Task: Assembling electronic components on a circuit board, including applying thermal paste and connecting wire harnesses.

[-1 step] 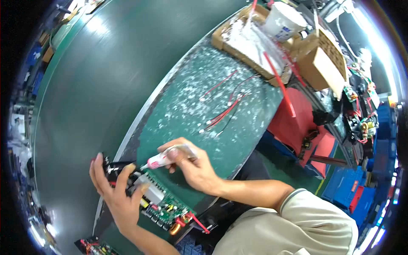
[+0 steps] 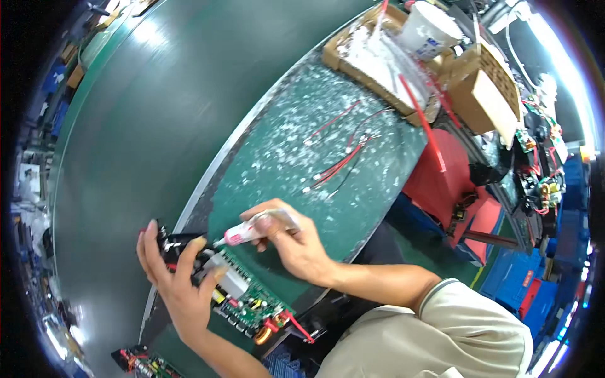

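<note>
Because the green rectangular circuit board (image 2: 249, 301), crowded with a copper coil, red leads and a black block at its far end, rests partly on the speckled green work mat (image 2: 296, 157) and close to the near edge of the bench, a slip of the supporting grip could tip it off that edge. The left hand (image 2: 173, 277) grips the board's black end from the outer side, fingers curled over the top. The right hand (image 2: 296, 242) is closed around a small white tube with a pink nozzle (image 2: 249, 231), whose tip meets the board just beside the left fingers; too hard a squeeze could spread paste onto neighbouring components or onto those fingers. Loose red and black wire leads (image 2: 343, 157) lie well apart on the mat, with a shallow cardboard tray (image 2: 378, 63) beyond them.
</note>
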{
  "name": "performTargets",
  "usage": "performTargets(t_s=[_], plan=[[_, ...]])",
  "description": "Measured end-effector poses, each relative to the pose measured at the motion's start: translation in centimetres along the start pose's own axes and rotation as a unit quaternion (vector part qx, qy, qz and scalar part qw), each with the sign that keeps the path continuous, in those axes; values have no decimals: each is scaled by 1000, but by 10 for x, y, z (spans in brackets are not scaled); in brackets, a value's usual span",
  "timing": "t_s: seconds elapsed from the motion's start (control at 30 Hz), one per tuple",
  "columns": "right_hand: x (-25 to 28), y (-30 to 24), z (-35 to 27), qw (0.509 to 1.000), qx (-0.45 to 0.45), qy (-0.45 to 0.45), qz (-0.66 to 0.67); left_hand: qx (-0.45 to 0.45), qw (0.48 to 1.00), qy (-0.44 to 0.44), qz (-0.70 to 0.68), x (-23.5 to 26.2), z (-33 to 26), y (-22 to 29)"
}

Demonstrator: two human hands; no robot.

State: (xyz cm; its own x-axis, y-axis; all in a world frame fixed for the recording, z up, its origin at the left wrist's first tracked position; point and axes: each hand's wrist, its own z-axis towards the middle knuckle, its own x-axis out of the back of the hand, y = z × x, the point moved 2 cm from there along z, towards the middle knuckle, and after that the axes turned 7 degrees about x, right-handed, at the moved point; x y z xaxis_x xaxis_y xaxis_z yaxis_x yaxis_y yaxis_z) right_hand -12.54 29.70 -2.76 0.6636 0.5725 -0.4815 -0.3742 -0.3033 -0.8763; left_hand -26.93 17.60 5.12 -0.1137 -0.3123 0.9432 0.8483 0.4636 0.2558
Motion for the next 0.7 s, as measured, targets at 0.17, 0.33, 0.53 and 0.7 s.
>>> performTargets(t_s=[0.17,0.33,0.53,0.7], plan=[[3,-4,0,999,22,9,-45,4,1000,4,-19,-3,1,1],[7,-1,3,997,-59,45,18,2,1000,4,-14,-2,-2,-2],[9,7,4,992,-36,70,97,7,1000,2,-22,-2,-2,-2],[12,7,5,993,-31,79,83,7,1000,-10,-26,-2,-2,0]])
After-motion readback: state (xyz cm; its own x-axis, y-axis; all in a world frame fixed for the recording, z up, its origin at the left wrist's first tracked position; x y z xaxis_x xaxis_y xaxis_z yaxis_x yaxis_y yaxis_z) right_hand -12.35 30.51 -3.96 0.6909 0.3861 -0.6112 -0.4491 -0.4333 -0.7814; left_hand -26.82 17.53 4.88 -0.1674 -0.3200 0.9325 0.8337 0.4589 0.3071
